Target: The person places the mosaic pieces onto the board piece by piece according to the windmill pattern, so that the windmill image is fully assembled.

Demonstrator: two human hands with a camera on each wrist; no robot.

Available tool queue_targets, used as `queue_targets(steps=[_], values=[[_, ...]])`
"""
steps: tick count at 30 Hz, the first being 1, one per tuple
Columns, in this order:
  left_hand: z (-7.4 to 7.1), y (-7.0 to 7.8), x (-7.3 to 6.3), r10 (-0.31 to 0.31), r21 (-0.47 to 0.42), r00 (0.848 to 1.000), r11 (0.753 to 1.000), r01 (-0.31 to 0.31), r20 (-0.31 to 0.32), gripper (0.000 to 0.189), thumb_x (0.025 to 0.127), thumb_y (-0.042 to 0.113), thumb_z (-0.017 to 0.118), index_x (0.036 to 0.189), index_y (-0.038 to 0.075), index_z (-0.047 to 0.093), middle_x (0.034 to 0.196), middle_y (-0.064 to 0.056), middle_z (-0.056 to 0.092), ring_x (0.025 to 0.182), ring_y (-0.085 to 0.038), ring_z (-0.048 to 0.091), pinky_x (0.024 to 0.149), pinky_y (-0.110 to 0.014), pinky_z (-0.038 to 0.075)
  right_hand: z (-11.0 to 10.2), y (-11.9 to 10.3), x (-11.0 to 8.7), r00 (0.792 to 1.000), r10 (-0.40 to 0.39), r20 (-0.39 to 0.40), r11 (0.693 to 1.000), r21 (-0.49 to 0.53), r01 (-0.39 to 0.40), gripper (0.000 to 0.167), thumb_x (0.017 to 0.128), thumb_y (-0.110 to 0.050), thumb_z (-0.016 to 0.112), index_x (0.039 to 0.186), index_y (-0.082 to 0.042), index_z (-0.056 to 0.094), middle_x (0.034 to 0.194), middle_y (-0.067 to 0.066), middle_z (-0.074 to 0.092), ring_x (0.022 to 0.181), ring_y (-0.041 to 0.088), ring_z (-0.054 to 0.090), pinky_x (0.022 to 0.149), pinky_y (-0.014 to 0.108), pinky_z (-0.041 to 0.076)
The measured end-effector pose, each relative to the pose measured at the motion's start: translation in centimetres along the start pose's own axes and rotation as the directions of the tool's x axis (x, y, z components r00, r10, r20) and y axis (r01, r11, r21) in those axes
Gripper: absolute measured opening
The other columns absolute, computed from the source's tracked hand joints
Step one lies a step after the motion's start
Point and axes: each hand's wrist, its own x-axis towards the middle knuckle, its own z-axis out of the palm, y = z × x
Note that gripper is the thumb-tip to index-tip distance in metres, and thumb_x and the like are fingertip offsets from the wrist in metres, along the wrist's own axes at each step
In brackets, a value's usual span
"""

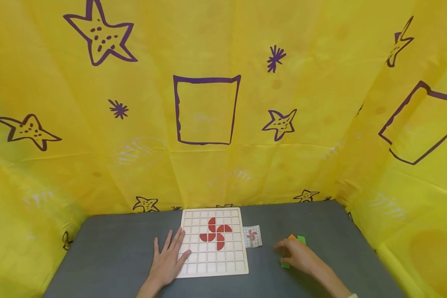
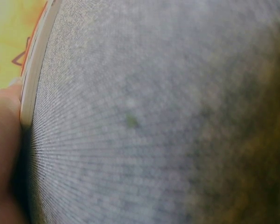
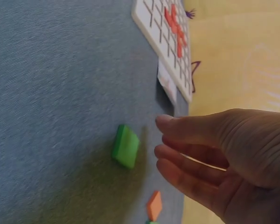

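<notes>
A white gridded board (image 1: 231,267) lies on the dark table with several red quarter-round pieces (image 1: 220,241) set in a pinwheel. My left hand (image 1: 166,260) rests on the board's left edge with fingers spread; in the left wrist view only its thumb side (image 2: 3,126) shows at the rim. Above the table, right of the board, hovers my right hand (image 1: 299,254), its fingers loosely bent and nothing visible between thumb and fingers. Nearest it is a green block (image 3: 126,147), apart from the fingertips. An orange diamond block (image 3: 154,206) and another green piece (image 1: 301,239) lie farther back.
A small card (image 1: 257,241) printed with a red pinwheel on a grid sits against the board's right side. Yellow cloth (image 1: 208,174) with purple drawings hangs behind the grey table (image 1: 111,256) and along both sides.
</notes>
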Motion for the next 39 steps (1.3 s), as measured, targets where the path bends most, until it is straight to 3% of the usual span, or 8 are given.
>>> queue_targets(steps=[6, 12, 24, 29, 34, 39], values=[[0.0, -0.1, 0.1, 0.008, 0.004, 1.0, 1.0, -0.008, -0.004, 0.071, 0.099, 0.056, 0.045, 0.155, 0.014, 0.032, 0.161, -0.004, 0.027, 0.146, -0.039, 0.02, 0.11, -0.07, -0.004, 0.6, 0.8, -0.9, 0.995, 0.079, 0.065, 0.997, 0.001, -0.079, 0.044, 0.067, -0.003, 0.086, 0.107, -0.001, 0.07, 0.097, 0.005, 0.07, 0.081, 0.012, 0.062, 0.067, 0.03, 0.052], [0.1, -0.1, 0.1, 0.006, -0.002, 1.0, 1.0, -0.006, 0.007, 0.071, 0.099, 0.056, 0.045, 0.155, 0.014, 0.032, 0.161, -0.004, 0.026, 0.147, -0.038, 0.02, 0.11, -0.07, -0.004, 1.6, 1.6, -1.3, 0.999, 0.025, 0.019, 0.999, -0.047, -0.024, 0.038, 0.064, 0.002, 0.085, 0.099, -0.004, 0.073, 0.089, -0.002, 0.066, 0.077, 0.009, 0.06, 0.064, 0.028, 0.051], [0.2, -0.2, -0.1, 0.017, -0.003, 1.0, 1.0, -0.017, -0.021, 0.07, 0.099, 0.055, 0.045, 0.154, 0.014, 0.033, 0.16, -0.005, 0.027, 0.146, -0.038, 0.021, 0.11, -0.07, -0.003, 2.0, 2.0, -1.1, 1.0, 0.003, -0.016, 0.999, -0.044, -0.004, 0.031, 0.063, 0.001, 0.086, 0.092, -0.002, 0.076, 0.08, -0.007, 0.058, 0.067, 0.002, 0.05, 0.057, 0.024, 0.045], [0.4, -0.2, -0.1, 0.032, -0.015, 0.998, 0.999, -0.033, -0.05, 0.07, 0.098, 0.055, 0.047, 0.153, 0.014, 0.036, 0.159, -0.006, 0.031, 0.145, -0.039, 0.024, 0.109, -0.07, -0.002, 1.5, 1.8, -1.1, 0.999, 0.019, -0.026, 0.999, 0.033, -0.018, 0.024, 0.066, 0.003, 0.084, 0.087, -0.003, 0.075, 0.08, -0.004, 0.067, 0.068, 0.003, 0.057, 0.057, 0.024, 0.049], [0.6, -0.4, -0.1, 0.04, -0.003, 0.997, 0.999, -0.04, -0.07, 0.069, 0.098, 0.056, 0.046, 0.153, 0.014, 0.036, 0.158, -0.006, 0.033, 0.144, -0.039, 0.026, 0.109, -0.07, -0.001, 0.9, 1.7, -1.2, 0.995, 0.096, 0.0, 0.983, 0.155, -0.095, 0.01, 0.076, -0.002, 0.08, 0.085, -0.005, 0.077, 0.079, -0.002, 0.072, 0.066, 0.002, 0.062, 0.057, 0.023, 0.051], [0.3, -0.3, -0.2, 0.037, -0.016, 0.998, 0.999, -0.038, -0.056, 0.07, 0.098, 0.054, 0.047, 0.153, 0.013, 0.035, 0.159, -0.007, 0.031, 0.145, -0.04, 0.024, 0.109, -0.07, -0.003, 0.3, 1.4, -1.1, 0.988, 0.123, -0.088, 0.979, 0.173, -0.106, 0.007, 0.077, -0.008, 0.081, 0.084, -0.008, 0.078, 0.077, -0.004, 0.072, 0.065, 0.001, 0.062, 0.056, 0.022, 0.052]])
